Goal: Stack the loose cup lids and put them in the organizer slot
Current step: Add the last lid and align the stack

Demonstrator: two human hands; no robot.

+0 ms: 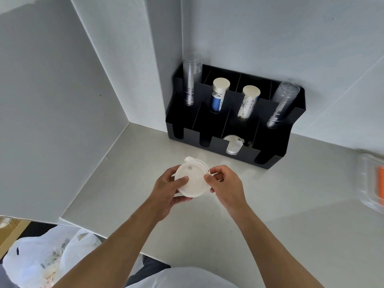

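A stack of white cup lids (192,179) is held above the grey counter (291,235), its top face toward me. My left hand (168,191) grips the stack from the left with the thumb on top. My right hand (225,185) pinches its right rim. The black organizer (270,160) stands against the wall behind. In its third front slot lie more white lids (233,144). The other front slots look dark and I cannot see into them.
Stacks of clear cups (192,80) (283,104) and paper cups (219,95) (249,102) lean in the organizer's rear slots. A clear plastic box with something orange (374,181) sits at the right edge. White bags (47,260) lie on the floor at lower left.
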